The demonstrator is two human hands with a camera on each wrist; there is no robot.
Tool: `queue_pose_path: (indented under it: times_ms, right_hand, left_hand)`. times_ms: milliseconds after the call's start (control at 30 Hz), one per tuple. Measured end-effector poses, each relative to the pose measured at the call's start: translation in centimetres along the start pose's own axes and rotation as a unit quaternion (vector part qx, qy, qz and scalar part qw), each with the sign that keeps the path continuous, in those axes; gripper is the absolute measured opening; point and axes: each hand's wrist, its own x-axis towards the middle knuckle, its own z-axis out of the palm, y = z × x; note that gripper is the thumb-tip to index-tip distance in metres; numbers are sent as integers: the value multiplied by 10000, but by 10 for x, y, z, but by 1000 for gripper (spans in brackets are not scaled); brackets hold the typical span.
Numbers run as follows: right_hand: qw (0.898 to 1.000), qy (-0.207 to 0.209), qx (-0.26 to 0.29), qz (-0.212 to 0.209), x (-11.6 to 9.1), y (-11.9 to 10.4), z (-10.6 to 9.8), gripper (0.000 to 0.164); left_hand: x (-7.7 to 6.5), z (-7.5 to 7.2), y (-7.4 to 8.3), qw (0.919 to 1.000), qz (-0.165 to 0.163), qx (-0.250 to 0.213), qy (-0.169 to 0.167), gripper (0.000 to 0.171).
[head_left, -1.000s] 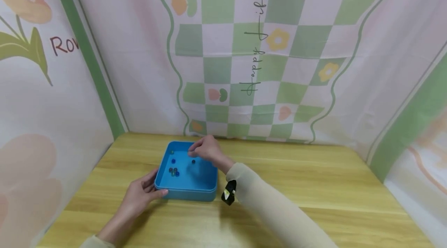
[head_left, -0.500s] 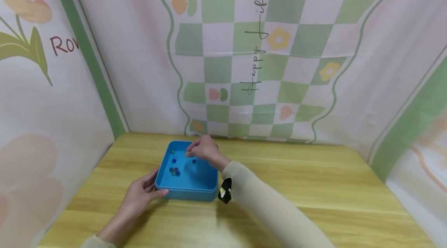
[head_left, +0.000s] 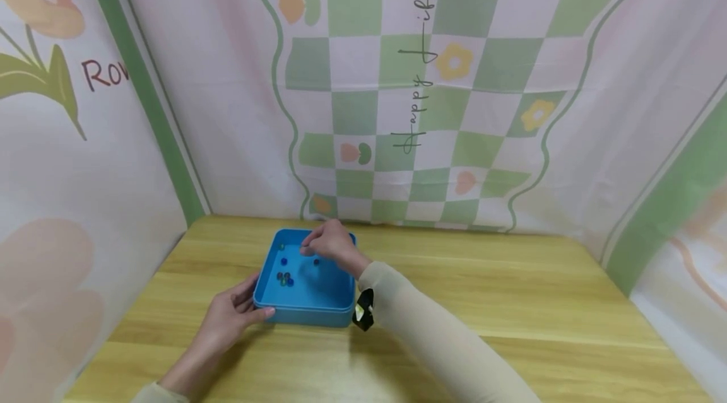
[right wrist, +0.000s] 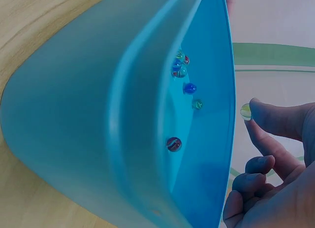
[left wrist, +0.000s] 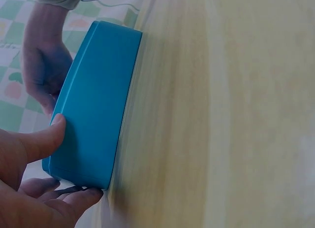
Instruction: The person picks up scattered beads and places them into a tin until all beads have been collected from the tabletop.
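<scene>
A square blue plastic box point(head_left: 303, 317) stands on the wooden table, open at the top. My left hand point(head_left: 223, 321) grips its near left corner, thumb on the front wall and fingers on the left side. Over the box, my right hand point(head_left: 334, 243) pinches a clear yellowish marble point(right wrist: 245, 112) between thumb and index fingertip, the other fingers curled. Inside lie several glass marbles: a cluster point(head_left: 284, 279) at the left, a blue marble point(head_left: 284, 261), a greenish marble point(right wrist: 197, 104) near the far left corner, and a dark swirled marble point(right wrist: 173, 144) below my right hand.
The wooden table point(head_left: 483, 315) extends to the right of the box and in front of it. A patterned curtain point(head_left: 352, 62) hangs behind the table, with another printed curtain point(head_left: 102, 188) at the left. A black strap-like item point(head_left: 363, 309) sits at the right sleeve.
My right hand has shifted slightly left over the box, still pinching. My left hand keeps its grip on the corner, and the marbles in the box lie as before.
</scene>
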Motion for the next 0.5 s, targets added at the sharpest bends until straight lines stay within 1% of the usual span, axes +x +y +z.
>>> queue_pose_path:
  times_ms: [133,333,500]
  right_hand:
    - [10000,1,-4,17,0,0,0,5]
    - [9999,52,131,-1,-1,1,-3,21]
    - [9994,134,242,-209,-4,3,-10,23]
  left_hand:
    - [-1,0,0,10000,29,-27,3,81]
    - [-2,0,1,10000,34,-72,-27,81]
    - [-1,0,0,10000,20,-82,-16,81]
